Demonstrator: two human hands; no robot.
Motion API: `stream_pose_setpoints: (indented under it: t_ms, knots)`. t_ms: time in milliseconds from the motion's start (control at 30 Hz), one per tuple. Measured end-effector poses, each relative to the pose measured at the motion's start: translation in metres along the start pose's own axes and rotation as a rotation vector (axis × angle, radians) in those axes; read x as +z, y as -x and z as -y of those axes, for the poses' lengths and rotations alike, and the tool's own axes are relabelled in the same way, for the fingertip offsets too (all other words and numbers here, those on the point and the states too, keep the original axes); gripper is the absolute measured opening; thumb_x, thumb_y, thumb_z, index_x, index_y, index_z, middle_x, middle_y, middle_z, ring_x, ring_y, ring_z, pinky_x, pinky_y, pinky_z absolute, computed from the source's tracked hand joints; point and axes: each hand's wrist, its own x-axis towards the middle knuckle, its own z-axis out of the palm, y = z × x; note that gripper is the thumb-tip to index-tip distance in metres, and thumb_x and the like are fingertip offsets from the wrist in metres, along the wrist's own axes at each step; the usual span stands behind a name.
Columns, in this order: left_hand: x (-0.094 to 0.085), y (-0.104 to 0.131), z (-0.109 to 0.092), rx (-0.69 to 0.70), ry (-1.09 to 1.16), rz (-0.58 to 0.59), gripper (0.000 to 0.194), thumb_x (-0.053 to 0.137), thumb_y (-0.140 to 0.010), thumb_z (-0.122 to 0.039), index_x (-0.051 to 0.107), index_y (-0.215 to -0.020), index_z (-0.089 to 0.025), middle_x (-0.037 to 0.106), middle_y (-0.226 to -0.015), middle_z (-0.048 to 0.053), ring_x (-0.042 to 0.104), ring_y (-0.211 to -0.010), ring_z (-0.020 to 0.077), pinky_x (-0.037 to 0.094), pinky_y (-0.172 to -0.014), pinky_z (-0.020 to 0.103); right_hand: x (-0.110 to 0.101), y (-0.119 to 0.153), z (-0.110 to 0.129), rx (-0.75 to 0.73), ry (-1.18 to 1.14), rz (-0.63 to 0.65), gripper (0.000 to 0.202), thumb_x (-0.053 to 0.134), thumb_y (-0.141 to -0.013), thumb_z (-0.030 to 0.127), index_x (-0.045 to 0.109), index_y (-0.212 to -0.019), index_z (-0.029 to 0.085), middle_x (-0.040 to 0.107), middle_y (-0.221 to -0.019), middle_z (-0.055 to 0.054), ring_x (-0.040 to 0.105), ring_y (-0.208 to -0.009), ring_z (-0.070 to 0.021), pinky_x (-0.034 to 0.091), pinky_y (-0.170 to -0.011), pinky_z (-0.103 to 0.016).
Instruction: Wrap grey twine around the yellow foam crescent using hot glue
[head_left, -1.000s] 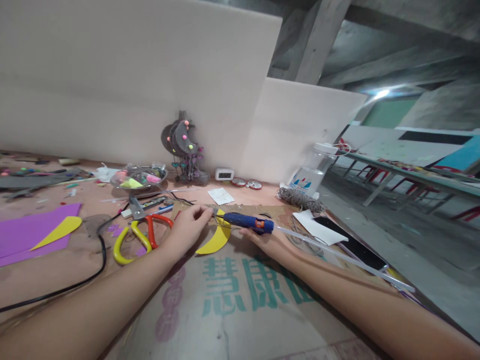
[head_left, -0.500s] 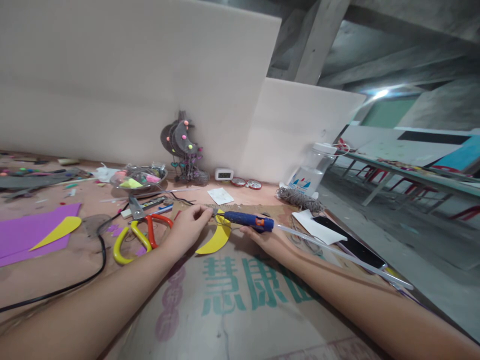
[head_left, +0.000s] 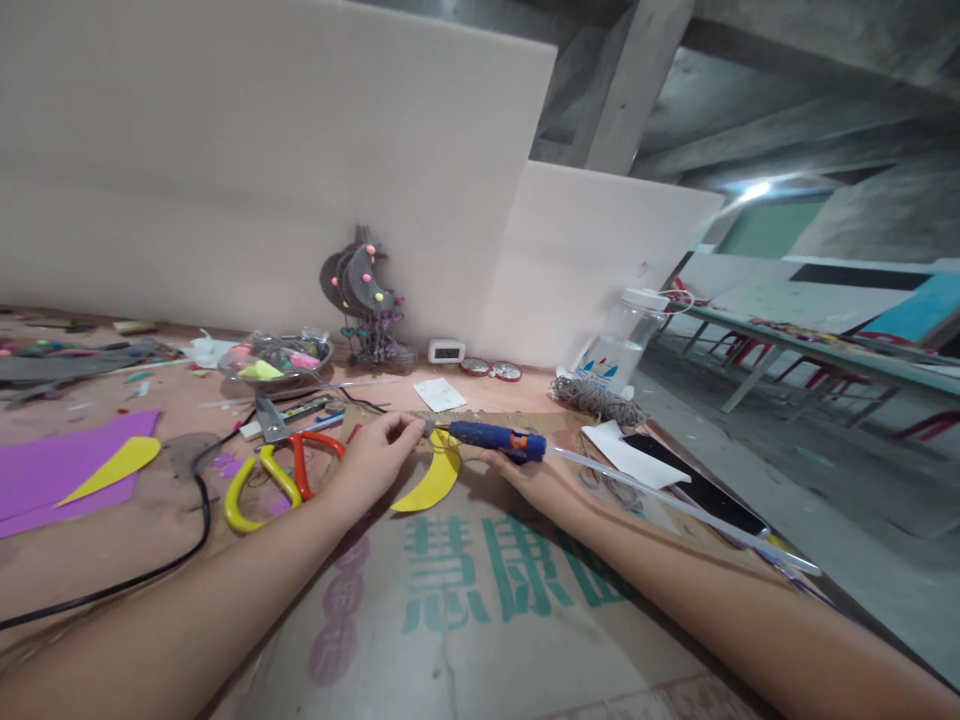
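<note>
In my right hand [head_left: 517,470] is a blue hot glue gun [head_left: 487,437] with orange parts, held level with its nozzle to the left. A long clear glue stick [head_left: 690,505] sticks out of its back. The thumb and fingers of my left hand [head_left: 382,455] pinch the upper end of a yellow crescent cutout [head_left: 433,480], where a small grey piece, perhaps cord, shows. The nozzle points at this end, close to my left fingertips; whether it touches cannot be made out. Both hands are over a printed cardboard sheet [head_left: 450,660].
Red-and-yellow-handled scissors [head_left: 262,490] and a black cable [head_left: 206,500] lie left, near purple sheets [head_left: 67,460] and a yellow cutout [head_left: 120,465]. Behind are a bowl [head_left: 277,375], grey moon ornament [head_left: 364,290] and small clock [head_left: 447,351]. Grey cord [head_left: 600,400], phone [head_left: 701,490] and plastic bottle [head_left: 619,340] stand right.
Hardly anything differs. The view has shifted very slightly, while both hands, the glue gun and the yellow crescent keep their places.
</note>
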Motion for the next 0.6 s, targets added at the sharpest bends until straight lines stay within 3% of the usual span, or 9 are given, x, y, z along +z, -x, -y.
stream_pose_setpoints:
  t_ms: [400,600]
  knots:
    - [-0.0006,0.0041,-0.0056,0.006,-0.007,0.02,0.027,0.048,-0.078,-0.042,0.059,-0.071,-0.018,0.058,-0.063,-0.002,0.049,-0.058,0.0132,0.033,-0.053,0.023,-0.0007,-0.0009,0.0014,0.015,-0.027,-0.028,0.031,0.058,-0.071,0.051,0.066,-0.077,0.022,0.063,-0.067,-0.002,0.054,-0.058,-0.0176,0.046,-0.055,-0.03]
    - [0.0002,0.0023,-0.003,0.004,0.026,0.055,0.028,0.049,-0.078,-0.043,0.059,-0.074,-0.018,0.058,-0.066,-0.001,0.05,-0.059,0.0132,0.033,-0.053,0.022,-0.0021,-0.0005,-0.0013,0.057,-0.016,-0.045,0.04,0.054,-0.072,0.055,0.063,-0.07,0.017,0.06,-0.062,-0.002,0.052,-0.058,-0.0156,0.043,-0.056,-0.027]
